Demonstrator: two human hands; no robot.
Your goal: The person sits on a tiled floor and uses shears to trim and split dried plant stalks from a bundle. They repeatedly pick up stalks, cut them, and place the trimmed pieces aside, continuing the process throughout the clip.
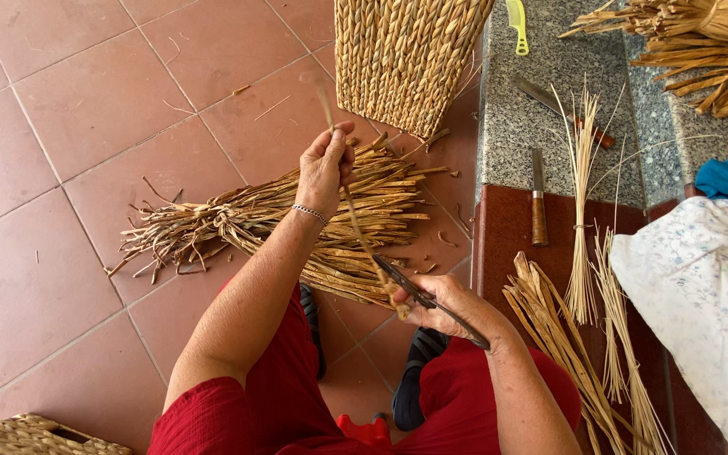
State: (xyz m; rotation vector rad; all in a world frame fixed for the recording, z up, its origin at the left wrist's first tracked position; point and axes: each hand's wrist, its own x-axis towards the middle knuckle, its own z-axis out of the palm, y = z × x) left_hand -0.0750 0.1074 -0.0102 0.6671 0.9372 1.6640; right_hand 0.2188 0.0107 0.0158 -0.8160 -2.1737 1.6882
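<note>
My left hand (323,164) is raised and pinches one long dried straw stalk (355,219) near its upper end. The stalk runs down to my right hand (452,305), which grips a dark-bladed knife (419,293) laid against the stalk's lower end. A bracelet sits on my left wrist. Below both hands a big bundle of dried stalks (263,221) lies on the red tiled floor.
A woven basket (402,55) stands ahead. On the stone ledge lie a wooden-handled knife (538,202), another blade (549,99), a yellow-green comb (516,24), thin straw bundles (581,194) and thicker stalks (701,46). Patterned cloth (701,295) at right, another basket (27,436) bottom left.
</note>
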